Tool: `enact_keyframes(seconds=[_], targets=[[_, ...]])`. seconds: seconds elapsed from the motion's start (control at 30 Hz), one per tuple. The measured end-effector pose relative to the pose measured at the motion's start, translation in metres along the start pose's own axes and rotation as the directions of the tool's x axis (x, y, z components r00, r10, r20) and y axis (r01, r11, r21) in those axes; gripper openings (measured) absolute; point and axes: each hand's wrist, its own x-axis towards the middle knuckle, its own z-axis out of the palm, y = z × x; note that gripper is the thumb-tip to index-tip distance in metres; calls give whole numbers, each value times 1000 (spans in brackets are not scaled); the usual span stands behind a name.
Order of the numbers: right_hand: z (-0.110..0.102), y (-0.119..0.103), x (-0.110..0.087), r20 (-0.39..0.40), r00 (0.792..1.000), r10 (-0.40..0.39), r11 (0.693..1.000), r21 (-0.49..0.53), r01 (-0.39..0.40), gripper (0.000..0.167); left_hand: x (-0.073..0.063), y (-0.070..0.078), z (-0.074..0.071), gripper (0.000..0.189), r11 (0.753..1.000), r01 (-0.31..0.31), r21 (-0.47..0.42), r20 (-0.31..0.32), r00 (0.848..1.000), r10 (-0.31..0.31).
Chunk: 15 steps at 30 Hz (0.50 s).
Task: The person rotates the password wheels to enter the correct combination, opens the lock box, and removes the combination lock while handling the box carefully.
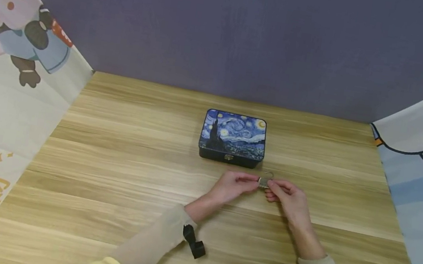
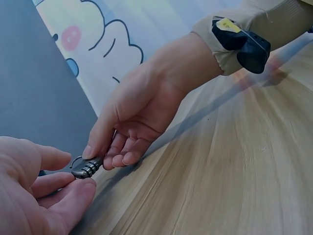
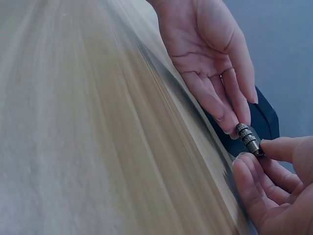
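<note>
A small bronze-coloured combination padlock is held just in front of the tin box. Its ridged number dials show in the left wrist view, and the thin curved shackle points toward the box. My right hand pinches the padlock's right end between thumb and fingers. From the other side my left hand touches the lock with its outstretched fingers, the thumb standing apart from it. Behind sits the tin box, lid down, with a starry-night picture on top and a metal clasp in front. Whether the shackle is latched, I cannot tell.
All this is on a wood-grain table. A dark blue-grey wall stands at the back, with printed cartoon cloths along the left and right sides. Black straps with small black blocks sit at both wrists.
</note>
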Motion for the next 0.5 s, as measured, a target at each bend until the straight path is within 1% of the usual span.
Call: enact_keyframes(seconds=[0.17,0.4,0.5], targets=[[-4,1,0,-15,1000,-14,1000,16,14,28,-1,3,5,31,1000,-6,30,12,1000,6],[-10,-1,1,-35,999,-7,1000,1,8,32,0,7,11,35,998,-32,57,34,999,30],[-12,-2,2,-38,999,-3,1000,0,3,35,0,9,13,37,997,-32,70,42,999,29]])
